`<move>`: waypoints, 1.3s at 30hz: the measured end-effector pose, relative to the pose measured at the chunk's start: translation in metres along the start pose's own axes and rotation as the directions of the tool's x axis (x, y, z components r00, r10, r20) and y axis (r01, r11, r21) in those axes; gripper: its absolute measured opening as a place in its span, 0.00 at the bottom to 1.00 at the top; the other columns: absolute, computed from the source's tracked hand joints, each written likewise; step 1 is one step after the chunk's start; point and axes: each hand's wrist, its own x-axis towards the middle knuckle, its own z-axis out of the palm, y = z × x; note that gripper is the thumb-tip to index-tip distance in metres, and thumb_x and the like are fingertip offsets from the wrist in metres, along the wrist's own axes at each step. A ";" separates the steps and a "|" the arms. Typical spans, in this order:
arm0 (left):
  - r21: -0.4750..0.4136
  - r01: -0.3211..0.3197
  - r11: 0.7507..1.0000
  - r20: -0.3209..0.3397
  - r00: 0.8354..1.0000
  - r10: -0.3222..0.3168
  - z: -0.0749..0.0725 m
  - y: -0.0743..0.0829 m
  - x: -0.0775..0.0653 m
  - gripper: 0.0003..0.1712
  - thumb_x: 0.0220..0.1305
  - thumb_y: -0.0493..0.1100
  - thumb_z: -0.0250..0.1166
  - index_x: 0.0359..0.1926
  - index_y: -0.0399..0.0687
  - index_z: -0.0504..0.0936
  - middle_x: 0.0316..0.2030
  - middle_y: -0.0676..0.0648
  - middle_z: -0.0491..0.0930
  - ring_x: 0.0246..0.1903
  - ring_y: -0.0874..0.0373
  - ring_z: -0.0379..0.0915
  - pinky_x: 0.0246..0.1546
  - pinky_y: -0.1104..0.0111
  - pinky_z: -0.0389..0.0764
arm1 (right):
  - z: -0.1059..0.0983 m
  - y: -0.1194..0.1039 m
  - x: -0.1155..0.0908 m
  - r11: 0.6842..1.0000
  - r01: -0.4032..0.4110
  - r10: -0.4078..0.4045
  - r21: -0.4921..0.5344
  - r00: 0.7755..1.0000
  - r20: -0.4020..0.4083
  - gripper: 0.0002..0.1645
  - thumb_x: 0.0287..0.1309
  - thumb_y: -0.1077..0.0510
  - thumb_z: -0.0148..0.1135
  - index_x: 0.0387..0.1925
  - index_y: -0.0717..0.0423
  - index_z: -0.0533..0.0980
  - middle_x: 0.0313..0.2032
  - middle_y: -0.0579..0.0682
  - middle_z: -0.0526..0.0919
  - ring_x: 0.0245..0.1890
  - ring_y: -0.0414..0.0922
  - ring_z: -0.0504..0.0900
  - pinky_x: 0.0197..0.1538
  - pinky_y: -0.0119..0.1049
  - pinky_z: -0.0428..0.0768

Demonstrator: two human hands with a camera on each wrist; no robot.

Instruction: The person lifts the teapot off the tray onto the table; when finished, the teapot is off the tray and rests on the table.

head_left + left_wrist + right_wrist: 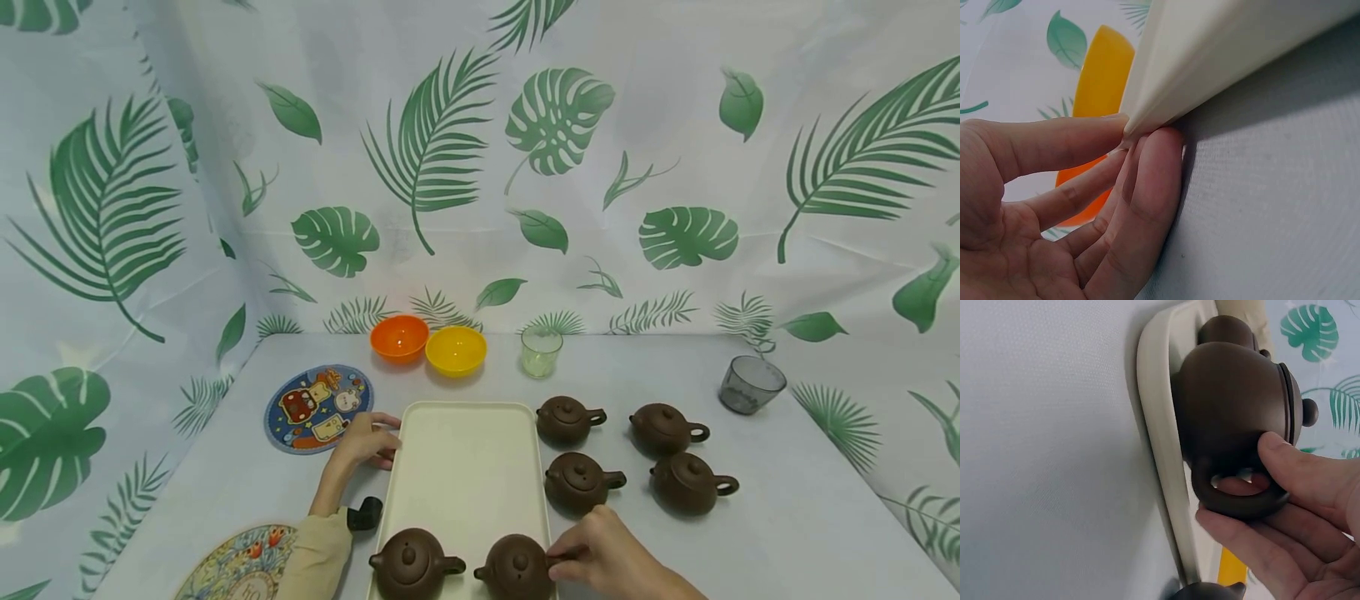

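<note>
A cream rectangular tray lies in the middle of the table. My left hand pinches its left rim between thumb and fingers, as the left wrist view shows up close. Two brown teapots stand on the tray's near end: a left teapot and a right teapot. My right hand grips the handle of the right teapot, its thumb on top and fingers around the loop. In the head view the bottom edge cuts off the near end of the tray.
Several more brown teapots stand right of the tray. Behind are an orange bowl, a yellow bowl and a green glass; a grey glass is far right. At left lie a blue oval mat and a floral round mat.
</note>
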 end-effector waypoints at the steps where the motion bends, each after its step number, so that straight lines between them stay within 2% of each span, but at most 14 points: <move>1: 0.001 0.001 1.000 0.002 1.000 -0.001 0.000 0.000 0.000 0.22 0.50 0.28 0.63 0.50 0.29 0.77 0.21 0.42 0.81 0.17 0.57 0.77 0.19 0.66 0.84 | -0.002 0.001 -0.002 1.000 0.015 -0.015 0.004 1.000 -0.014 0.08 0.49 0.61 0.71 0.30 0.64 0.86 0.27 0.49 0.88 0.29 0.28 0.81 0.27 0.23 0.82; 4: -0.003 0.002 1.000 0.003 1.000 -0.002 0.001 0.001 0.000 0.23 0.49 0.28 0.63 0.50 0.29 0.77 0.21 0.42 0.81 0.17 0.57 0.77 0.19 0.66 0.84 | -0.011 0.003 -0.006 1.000 0.016 -0.015 0.025 0.999 -0.047 0.10 0.49 0.60 0.71 0.31 0.64 0.86 0.29 0.49 0.88 0.30 0.30 0.82 0.28 0.25 0.83; 10: 0.001 -0.005 1.000 -0.002 1.000 0.005 0.000 0.005 0.001 0.23 0.49 0.28 0.63 0.50 0.29 0.77 0.21 0.42 0.80 0.17 0.57 0.77 0.18 0.66 0.83 | -0.045 0.005 -0.021 0.998 -0.030 0.034 0.046 0.995 -0.089 0.09 0.49 0.59 0.71 0.31 0.63 0.86 0.30 0.49 0.88 0.28 0.30 0.81 0.24 0.30 0.82; 16: 0.008 -0.003 1.000 0.005 1.000 0.003 0.001 0.007 0.000 0.23 0.48 0.28 0.64 0.50 0.29 0.77 0.20 0.43 0.80 0.17 0.57 0.77 0.18 0.67 0.84 | -0.077 0.016 -0.049 0.996 -0.073 0.077 0.041 0.992 -0.098 0.09 0.51 0.60 0.70 0.33 0.62 0.86 0.31 0.47 0.88 0.31 0.34 0.85 0.27 0.32 0.85; 19: 0.007 -0.003 1.000 0.003 1.000 0.003 0.000 0.006 0.000 0.23 0.49 0.29 0.64 0.50 0.29 0.77 0.21 0.43 0.80 0.17 0.57 0.77 0.19 0.66 0.84 | -0.089 0.025 -0.065 0.998 -0.052 0.056 0.039 0.993 -0.107 0.08 0.50 0.63 0.69 0.34 0.63 0.86 0.31 0.46 0.88 0.31 0.34 0.85 0.27 0.33 0.85; 23: 0.004 -0.001 1.000 -0.001 1.000 0.001 0.000 0.005 -0.001 0.22 0.50 0.29 0.64 0.49 0.30 0.78 0.21 0.43 0.80 0.17 0.57 0.77 0.19 0.66 0.84 | -0.101 0.037 -0.088 0.999 -0.038 0.042 0.038 0.993 -0.108 0.07 0.49 0.68 0.68 0.34 0.63 0.85 0.32 0.45 0.88 0.31 0.34 0.85 0.26 0.32 0.84; 30: 0.001 0.000 1.000 -0.003 1.000 0.000 0.000 0.002 -0.002 0.23 0.49 0.28 0.64 0.50 0.29 0.77 0.22 0.42 0.81 0.18 0.57 0.77 0.19 0.66 0.84 | -0.119 0.056 -0.124 0.994 -0.093 0.098 0.055 0.992 -0.081 0.10 0.50 0.72 0.65 0.35 0.62 0.86 0.34 0.42 0.87 0.33 0.32 0.84 0.28 0.30 0.85; 39: 0.000 -0.009 1.000 -0.002 1.000 0.009 0.001 0.001 -0.002 0.23 0.49 0.28 0.64 0.50 0.29 0.77 0.21 0.43 0.80 0.17 0.57 0.77 0.18 0.66 0.84 | -0.131 0.073 -0.153 0.992 -0.107 0.113 0.059 0.989 -0.091 0.16 0.50 0.76 0.63 0.38 0.58 0.86 0.36 0.37 0.86 0.36 0.29 0.83 0.30 0.24 0.83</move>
